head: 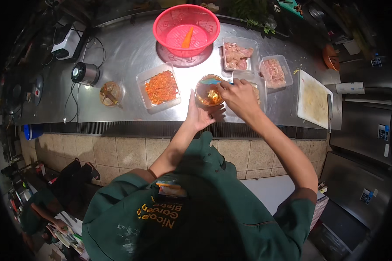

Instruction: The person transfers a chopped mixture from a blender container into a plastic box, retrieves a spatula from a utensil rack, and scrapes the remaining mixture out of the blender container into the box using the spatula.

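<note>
In my right hand [240,96] is the handle of a blue spatula [212,81], its blade at the mouth of a round clear container [210,98] with reddish-brown liquid inside. My left hand [198,115] is open, palm up, at the near left side of that container; whether it touches is unclear. To the left, a clear plastic tub [144,94] holds orange-red minced food. Partly behind my right hand is another clear tub [262,84] of pale food. Beyond it, one tub [255,44] holds raw meat pieces, and a smaller tub [289,71] holds more raw meat.
A pink plastic basket [160,39] with a carrot [187,37] stands at the back. On the right lies a white cutting board [313,98] with a knife [329,109]. A metal appliance [85,73] and a round container [103,94] stand left. A co-worker [40,212] is lower left.
</note>
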`<state>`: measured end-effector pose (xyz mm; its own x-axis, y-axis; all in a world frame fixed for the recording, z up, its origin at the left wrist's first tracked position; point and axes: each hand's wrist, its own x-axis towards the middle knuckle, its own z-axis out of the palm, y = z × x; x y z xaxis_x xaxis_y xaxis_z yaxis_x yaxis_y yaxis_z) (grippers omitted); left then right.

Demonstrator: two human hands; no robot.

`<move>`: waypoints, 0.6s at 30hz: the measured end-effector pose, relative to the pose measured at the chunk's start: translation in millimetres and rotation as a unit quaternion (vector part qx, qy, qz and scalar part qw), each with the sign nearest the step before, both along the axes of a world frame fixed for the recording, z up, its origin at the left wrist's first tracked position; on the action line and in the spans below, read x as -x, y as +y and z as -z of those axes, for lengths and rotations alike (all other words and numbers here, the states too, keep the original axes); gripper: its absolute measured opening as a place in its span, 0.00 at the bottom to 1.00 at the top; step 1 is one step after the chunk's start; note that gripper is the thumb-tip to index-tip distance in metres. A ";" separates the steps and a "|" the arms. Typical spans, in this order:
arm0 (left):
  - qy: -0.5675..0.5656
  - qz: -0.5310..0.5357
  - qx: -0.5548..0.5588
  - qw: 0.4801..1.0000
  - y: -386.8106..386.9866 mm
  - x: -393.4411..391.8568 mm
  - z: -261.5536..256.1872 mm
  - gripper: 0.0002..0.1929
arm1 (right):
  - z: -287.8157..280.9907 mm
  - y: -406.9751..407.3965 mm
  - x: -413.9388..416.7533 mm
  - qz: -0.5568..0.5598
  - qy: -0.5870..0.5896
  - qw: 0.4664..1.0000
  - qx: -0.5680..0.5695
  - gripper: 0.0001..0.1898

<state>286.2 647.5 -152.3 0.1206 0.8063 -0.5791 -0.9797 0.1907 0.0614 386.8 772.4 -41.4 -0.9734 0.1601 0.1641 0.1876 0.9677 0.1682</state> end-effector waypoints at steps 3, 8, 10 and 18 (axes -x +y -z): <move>0.006 -0.026 -0.011 1.000 8.2 -0.9 -3.5 0.50 | 7.5 2.7 -0.1 0.013 -0.003 1.000 -0.019 0.06; 0.023 -0.003 -0.003 1.000 15.3 6.3 -10.2 0.43 | 3.4 -25.4 1.2 0.139 -0.125 0.980 0.061 0.06; 0.035 -0.004 -0.022 0.999 12.4 6.5 -7.5 0.43 | -9.1 -36.7 1.4 0.162 -0.182 0.957 0.157 0.05; -0.047 -0.048 -0.071 0.995 -3.1 3.0 -0.6 0.36 | -41.3 -43.0 -30.0 0.146 -0.046 0.984 0.092 0.20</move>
